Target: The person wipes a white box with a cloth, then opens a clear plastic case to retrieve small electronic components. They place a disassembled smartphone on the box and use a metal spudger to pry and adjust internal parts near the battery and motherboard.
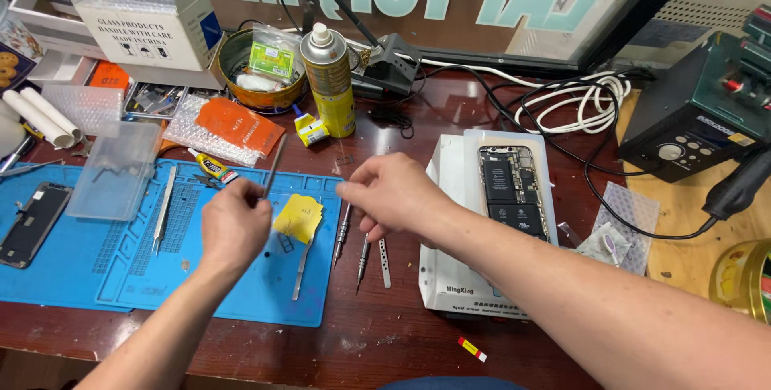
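On the dark wooden surface (pixel 385 334), a blue silicone work mat (pixel 72 265) lies under the left hand (pixel 234 225), which grips thin metal tweezers (pixel 275 163) pointing up and away. The right hand (pixel 393 193) hovers just right, fingers pinched; whether it holds anything cannot be told.

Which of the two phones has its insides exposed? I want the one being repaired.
The opened phone on the white pad, right of the right hand, shows battery and boards. The other phone lies dark and closed at the blue mat's left edge.
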